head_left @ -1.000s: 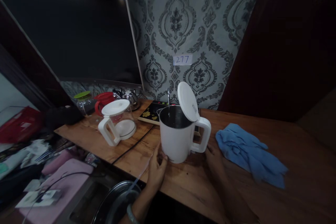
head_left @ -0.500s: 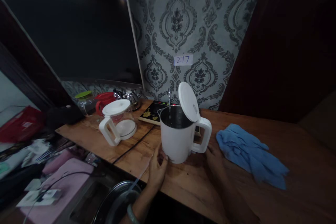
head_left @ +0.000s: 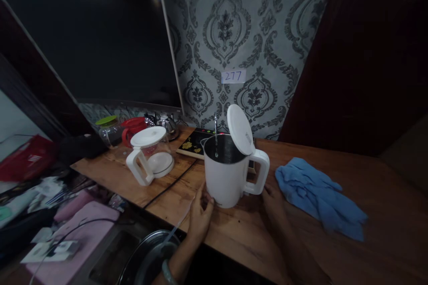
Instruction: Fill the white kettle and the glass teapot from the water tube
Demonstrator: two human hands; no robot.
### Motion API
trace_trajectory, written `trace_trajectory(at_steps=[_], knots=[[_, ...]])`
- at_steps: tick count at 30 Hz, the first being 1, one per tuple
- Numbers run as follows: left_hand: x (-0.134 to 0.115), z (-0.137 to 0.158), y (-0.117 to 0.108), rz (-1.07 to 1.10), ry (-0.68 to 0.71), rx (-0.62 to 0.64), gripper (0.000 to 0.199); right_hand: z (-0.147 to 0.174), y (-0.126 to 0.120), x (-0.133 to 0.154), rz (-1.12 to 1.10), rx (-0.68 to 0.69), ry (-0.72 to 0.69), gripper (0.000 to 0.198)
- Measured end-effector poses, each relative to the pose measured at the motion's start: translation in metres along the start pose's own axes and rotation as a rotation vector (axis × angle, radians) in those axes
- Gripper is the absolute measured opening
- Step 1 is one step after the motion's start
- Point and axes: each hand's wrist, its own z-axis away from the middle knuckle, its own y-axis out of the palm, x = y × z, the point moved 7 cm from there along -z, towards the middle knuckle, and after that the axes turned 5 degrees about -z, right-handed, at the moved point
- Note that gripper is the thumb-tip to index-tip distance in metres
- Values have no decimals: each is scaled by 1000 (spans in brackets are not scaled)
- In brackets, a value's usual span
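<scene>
On the surface [head_left: 230, 236], a white kettle [head_left: 223, 182] is stood upright between left grip [head_left: 200, 214] and right grip [head_left: 273, 199]. Rigid; weight probably being added by the clear stream [head_left: 216, 136] seen running in, so heavy handling expected, smooth sides slippery if wet. Lid [head_left: 240, 130] is tilted open, above both grips. Best held by the handle [head_left: 263, 168], just above right grip. Left grip: loosely curled by the base, nothing seen clasped. Right grip: fingers partly hidden; closure can't be told.
</scene>
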Motion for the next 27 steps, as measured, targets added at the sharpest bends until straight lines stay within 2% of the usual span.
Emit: trace_trajectory(at_steps=[9, 14, 19, 27], knots=[[3, 0, 2, 14, -11, 14, 70, -1, -1, -3, -15, -11, 25, 42], [1, 0, 0, -14, 1, -4, 68, 3, 2, -6, -64, 16, 88, 43], [-3, 0, 0, -18, 3, 13, 69, 2, -1, -3, -42, -20, 46, 41], [-1, 0, 1, -9, 0, 11, 67, 1, 2, 1, -24, 44, 33, 42]])
